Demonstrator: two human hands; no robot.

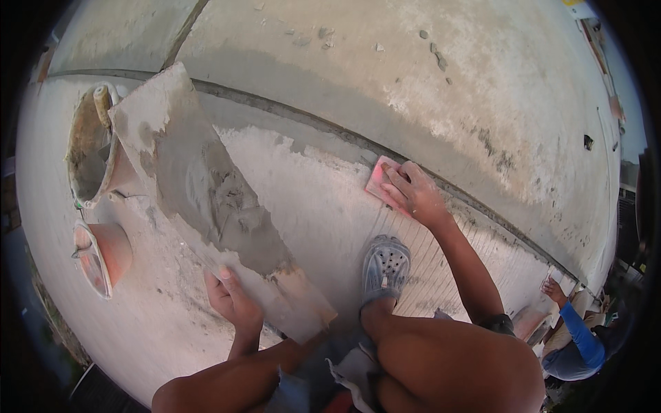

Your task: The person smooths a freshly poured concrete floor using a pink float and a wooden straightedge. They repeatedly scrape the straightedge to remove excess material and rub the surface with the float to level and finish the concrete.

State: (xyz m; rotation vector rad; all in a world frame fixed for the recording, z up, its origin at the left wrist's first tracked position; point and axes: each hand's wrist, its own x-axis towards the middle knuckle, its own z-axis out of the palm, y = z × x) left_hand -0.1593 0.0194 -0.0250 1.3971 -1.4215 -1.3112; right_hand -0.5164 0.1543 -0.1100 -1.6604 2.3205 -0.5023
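Observation:
My left hand (pixel 235 300) grips the lower left edge of a long flat board (pixel 303 297), thumb on top. A thick layer of wet grey mortar (pixel 241 213) covers much of the board, which lies slantwise above my left knee. With bent fingers, my right hand (pixel 416 193) presses a flat pink pad (pixel 379 180) onto the concrete surface, just beside a long dark groove (pixel 330 127). The pad's exact kind is unclear. Smeared grey mortar shows on the concrete left of the pad.
A mortar-stained bucket (pixel 88 162) with a roller-like handle (pixel 102 103) stands at the left. Below it lies a smaller orange-pink bucket (pixel 113 255). My grey clog (pixel 385 268) rests between my hands on the concrete. Another person in a blue sleeve (pixel 582 337) works at the far right.

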